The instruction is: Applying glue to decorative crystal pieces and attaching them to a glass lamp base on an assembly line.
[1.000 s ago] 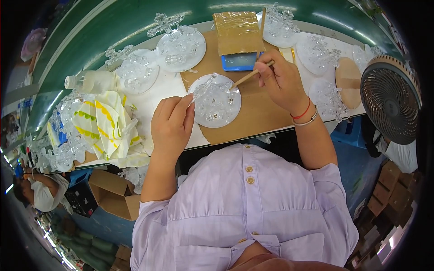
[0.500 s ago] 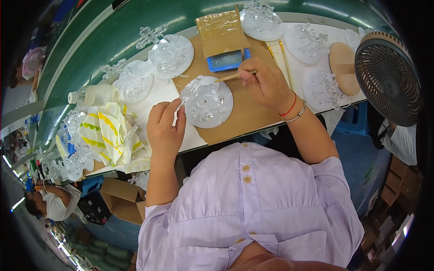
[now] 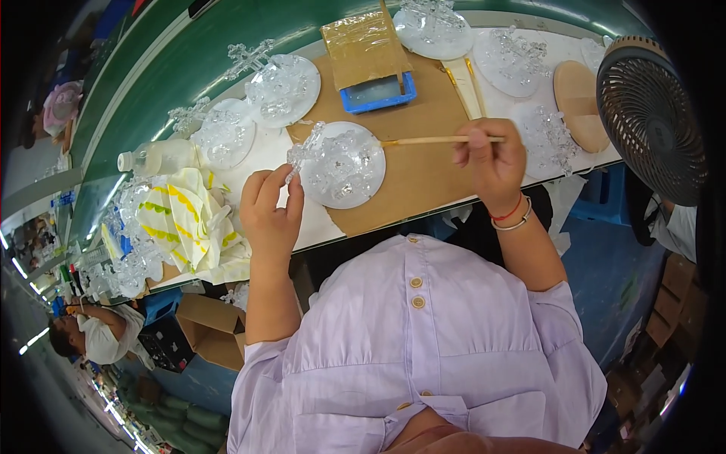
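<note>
My left hand (image 3: 270,206) pinches the edge of a clear, branch-like plastic piece (image 3: 305,151) at the left rim of a round white disc (image 3: 368,185). Clear faceted decorations (image 3: 344,163) cover the middle of that disc, which lies partly on a brown cardboard sheet (image 3: 423,178). In my right hand (image 3: 495,160) is a thin wooden brush (image 3: 431,140), held almost level. Its darker tip points left and sits by the disc's right rim; whether it touches is hard to tell.
Beyond the disc stands a blue tray (image 3: 378,102) under a tape-covered cardboard flap (image 3: 361,49). More decorated discs (image 3: 283,91) line the table. A clear bottle (image 3: 162,157) and a patterned cloth (image 3: 189,223) are on the left, a fan (image 3: 650,121) on the right.
My right hand has moved right and toward me, drawing the brush tip from above the disc to its right rim. My left hand keeps its pinch on the clear piece.
</note>
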{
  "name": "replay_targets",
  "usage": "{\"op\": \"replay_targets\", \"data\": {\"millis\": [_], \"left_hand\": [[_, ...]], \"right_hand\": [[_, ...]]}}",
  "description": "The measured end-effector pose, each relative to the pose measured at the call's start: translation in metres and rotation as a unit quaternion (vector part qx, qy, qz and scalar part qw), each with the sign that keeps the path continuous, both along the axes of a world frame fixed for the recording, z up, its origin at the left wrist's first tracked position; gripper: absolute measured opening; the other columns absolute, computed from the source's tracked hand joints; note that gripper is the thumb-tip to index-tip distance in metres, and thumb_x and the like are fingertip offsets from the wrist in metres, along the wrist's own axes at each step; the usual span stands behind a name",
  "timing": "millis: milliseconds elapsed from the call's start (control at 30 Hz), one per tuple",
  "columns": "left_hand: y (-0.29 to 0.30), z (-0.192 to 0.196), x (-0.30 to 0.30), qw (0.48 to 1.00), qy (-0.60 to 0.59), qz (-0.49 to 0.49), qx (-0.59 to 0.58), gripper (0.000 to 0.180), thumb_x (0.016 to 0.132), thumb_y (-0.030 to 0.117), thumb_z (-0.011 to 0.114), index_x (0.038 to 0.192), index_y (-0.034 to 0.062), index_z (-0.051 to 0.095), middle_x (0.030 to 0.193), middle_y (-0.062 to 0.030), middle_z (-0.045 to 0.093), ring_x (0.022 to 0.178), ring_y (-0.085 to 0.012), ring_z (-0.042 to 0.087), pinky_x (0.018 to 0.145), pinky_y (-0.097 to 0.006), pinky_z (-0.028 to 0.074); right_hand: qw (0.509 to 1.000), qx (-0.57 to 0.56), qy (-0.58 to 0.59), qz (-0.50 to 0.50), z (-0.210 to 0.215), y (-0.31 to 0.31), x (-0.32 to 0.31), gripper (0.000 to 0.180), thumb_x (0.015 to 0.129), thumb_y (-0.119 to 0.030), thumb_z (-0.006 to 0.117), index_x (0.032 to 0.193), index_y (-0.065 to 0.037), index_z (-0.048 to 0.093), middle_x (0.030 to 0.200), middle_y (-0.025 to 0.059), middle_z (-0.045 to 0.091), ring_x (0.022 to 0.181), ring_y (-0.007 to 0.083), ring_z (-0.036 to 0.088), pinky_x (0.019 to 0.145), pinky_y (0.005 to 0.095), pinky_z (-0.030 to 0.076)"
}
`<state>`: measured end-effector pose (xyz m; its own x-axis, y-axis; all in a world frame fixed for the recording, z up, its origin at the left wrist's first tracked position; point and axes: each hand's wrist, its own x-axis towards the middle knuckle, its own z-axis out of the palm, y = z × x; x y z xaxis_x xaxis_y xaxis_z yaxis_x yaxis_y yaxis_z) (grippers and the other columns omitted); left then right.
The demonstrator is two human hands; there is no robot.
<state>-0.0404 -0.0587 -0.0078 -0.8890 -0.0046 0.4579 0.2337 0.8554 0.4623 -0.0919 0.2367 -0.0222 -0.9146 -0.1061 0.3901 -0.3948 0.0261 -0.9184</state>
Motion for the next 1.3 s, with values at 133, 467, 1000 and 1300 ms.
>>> {"op": "replay_targets", "data": {"millis": [133,467,1000,1300], "left_hand": [[-0.002,0.002,0.012,0.999,-0.022,0.026,0.006,0.019,0.075,0.000,0.072,0.093,0.0036,0.067,0.078,-0.0085,0.061,0.070,-0.0215,0.060,0.061,-0.031,0.048],[-0.001,0.004,0.019,0.999,-0.037,0.039,0.001,0.018,0.075,0.001,0.072,0.092,0.0025,0.067,0.077,-0.0077,0.061,0.069,-0.0205,0.060,0.062,-0.031,0.049],[0.003,0.006,0.021,0.999,-0.025,0.027,0.023,0.017,0.074,0.000,0.072,0.090,0.0026,0.066,0.072,-0.0071,0.059,0.063,-0.0200,0.057,0.057,-0.031,0.046],[0.002,0.004,0.023,0.999,-0.012,0.029,0.008,0.018,0.074,0.000,0.072,0.090,0.0030,0.066,0.074,-0.0077,0.059,0.064,-0.0209,0.057,0.057,-0.032,0.045]], "right_hand": [[0.995,-0.058,-0.057,-0.063,-0.005,-0.007,0.004,0.014,0.099,-0.015,0.051,0.096,-0.002,0.048,0.080,0.0114,0.062,0.061,0.0102,0.057,0.055,0.0219,0.048],[0.985,0.137,0.096,-0.035,-0.033,-0.032,0.013,0.010,0.097,-0.008,0.054,0.095,0.000,0.049,0.082,0.0121,0.063,0.062,0.0163,0.061,0.056,0.0270,0.050],[0.954,0.199,0.225,0.000,-0.002,-0.036,0.005,0.007,0.092,-0.002,0.057,0.093,0.001,0.050,0.080,0.0139,0.063,0.061,0.0252,0.060,0.057,0.0320,0.049],[0.962,0.162,0.214,-0.052,0.028,-0.020,-0.008,0.006,0.094,-0.003,0.054,0.094,0.001,0.050,0.080,0.0167,0.063,0.061,0.0229,0.060,0.055,0.0292,0.047]]}}
